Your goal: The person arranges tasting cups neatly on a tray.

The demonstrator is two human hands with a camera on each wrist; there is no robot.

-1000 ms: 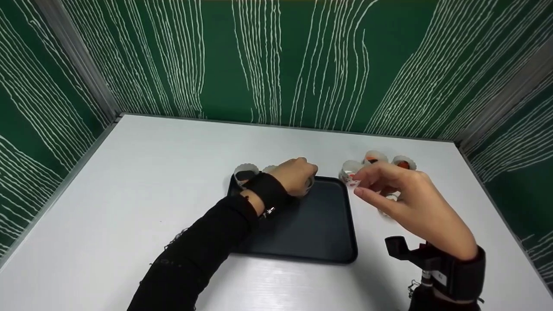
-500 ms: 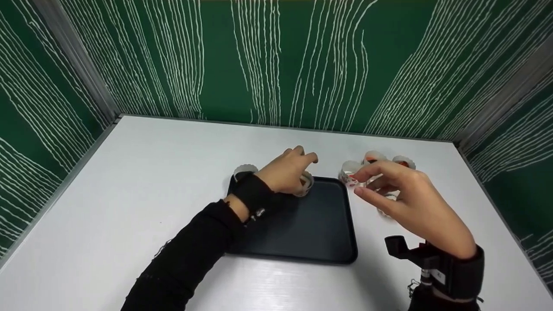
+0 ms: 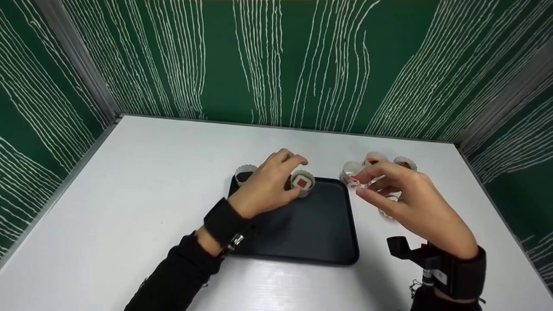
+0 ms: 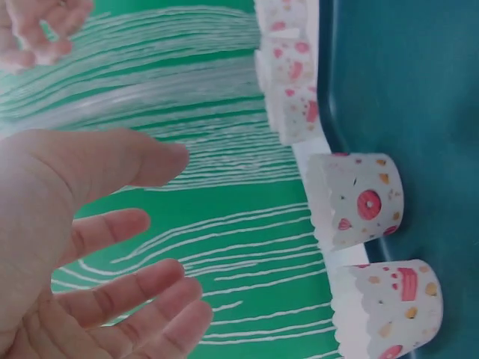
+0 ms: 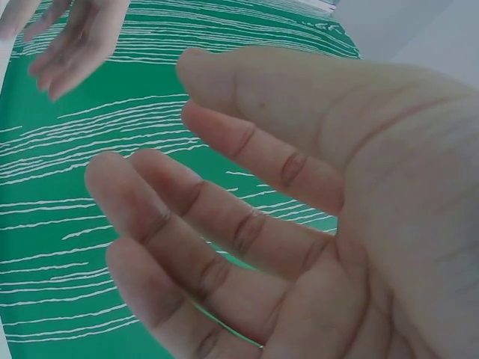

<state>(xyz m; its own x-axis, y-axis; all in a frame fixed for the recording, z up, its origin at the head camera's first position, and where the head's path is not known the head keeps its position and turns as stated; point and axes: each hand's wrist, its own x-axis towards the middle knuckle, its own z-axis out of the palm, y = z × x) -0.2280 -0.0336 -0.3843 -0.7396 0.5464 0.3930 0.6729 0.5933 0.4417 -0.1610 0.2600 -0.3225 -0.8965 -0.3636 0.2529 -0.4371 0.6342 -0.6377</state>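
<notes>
Left hand has drawn back leftward, uncovering the red-centred cup, which stands upright at the far edge of the tray, just right of the thumb and apart from it. Left fingers are parted and hold nothing. Right hand stays put, nearer the off-tray cup; its curved fingers are empty. Left hand largely hides the middle cup; right-side cup contents are hard to make out.

booth-like workspace, green panels (white-streaked), white table
</notes>
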